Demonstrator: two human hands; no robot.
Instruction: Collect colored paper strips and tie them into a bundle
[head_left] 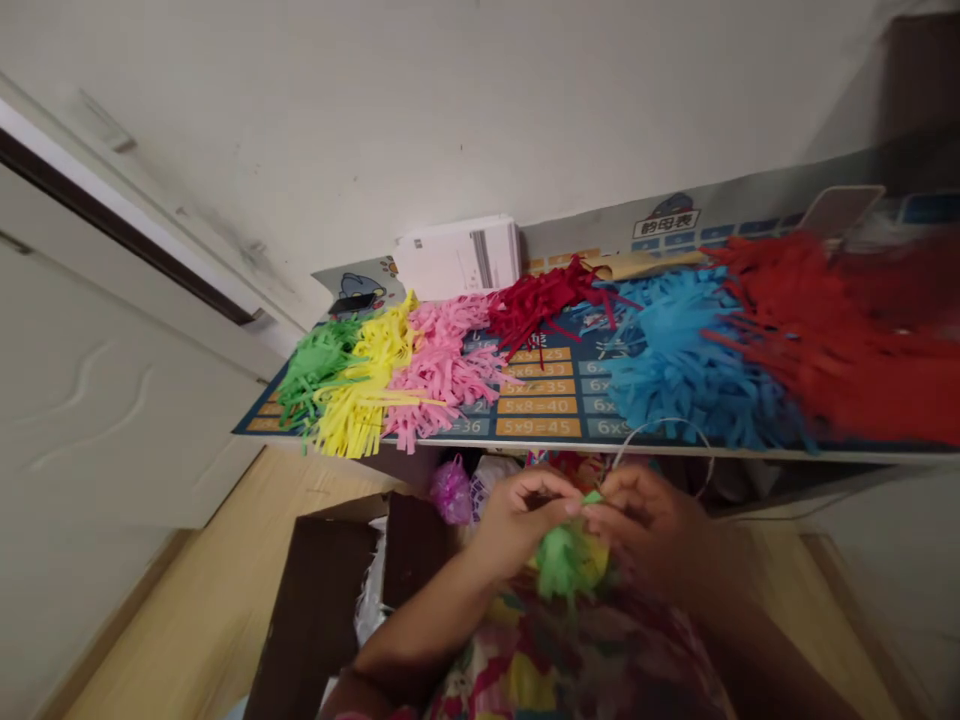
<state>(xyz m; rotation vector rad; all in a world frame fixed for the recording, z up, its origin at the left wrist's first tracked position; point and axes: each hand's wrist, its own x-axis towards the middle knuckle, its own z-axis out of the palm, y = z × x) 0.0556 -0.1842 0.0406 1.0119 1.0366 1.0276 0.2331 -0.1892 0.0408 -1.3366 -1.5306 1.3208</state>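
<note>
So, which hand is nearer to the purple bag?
Left. The left hand is just right of the purple bag; the right hand is farther right, beyond the left hand.

The navy multiplication mat (540, 405) carried orange number panels. Across it ran a green fringe (319, 365), a yellow fringe (360, 405), a pink fringe (442, 365), a dark red fringe (536, 305), a bright blue fringe (694, 360) and a scarlet fringe (832, 340). Below, a green paper tassel (559, 565) hung over a garment (540, 665) blotched with pink, yellow and green.

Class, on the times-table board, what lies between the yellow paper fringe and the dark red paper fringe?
Pink paper fringes lie between them, as the head view shows.
</note>
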